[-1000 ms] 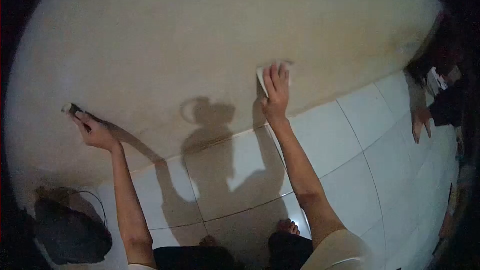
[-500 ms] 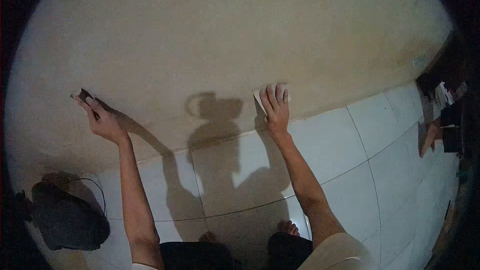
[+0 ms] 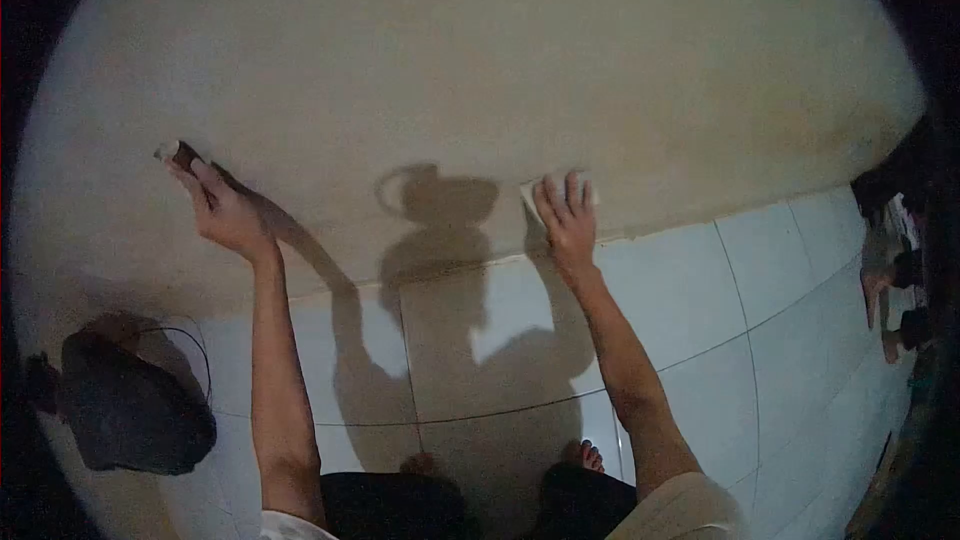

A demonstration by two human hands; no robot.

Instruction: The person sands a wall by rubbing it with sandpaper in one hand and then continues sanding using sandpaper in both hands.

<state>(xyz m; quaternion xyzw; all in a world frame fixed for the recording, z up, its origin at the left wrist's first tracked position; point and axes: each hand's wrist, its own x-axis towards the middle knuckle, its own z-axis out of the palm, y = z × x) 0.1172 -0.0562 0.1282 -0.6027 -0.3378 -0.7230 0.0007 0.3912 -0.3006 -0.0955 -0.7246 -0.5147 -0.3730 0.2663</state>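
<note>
My left hand (image 3: 232, 215) is closed on a small scraper-like tool (image 3: 182, 157), dark with a pale end, held at the beige wall (image 3: 620, 60). To the right, my right hand (image 3: 570, 215) presses a pale flat sheet or pad (image 3: 531, 198) against the wall, low down, just above the white floor tiles. Its fingers are spread over the sheet. What the sheet is made of cannot be made out. Both arms reach forward.
A dark bag-like object (image 3: 135, 405) with a thin black cord lies at the lower left. White tiles (image 3: 660, 285) meet the wall's foot. At the right edge are another person's bare feet (image 3: 890, 345) and dark clutter. Shadows fall on wall and floor.
The view has shifted a little. My left hand with its tool has moved up and to the right. My right hand has moved slightly right, still on the sheet.
</note>
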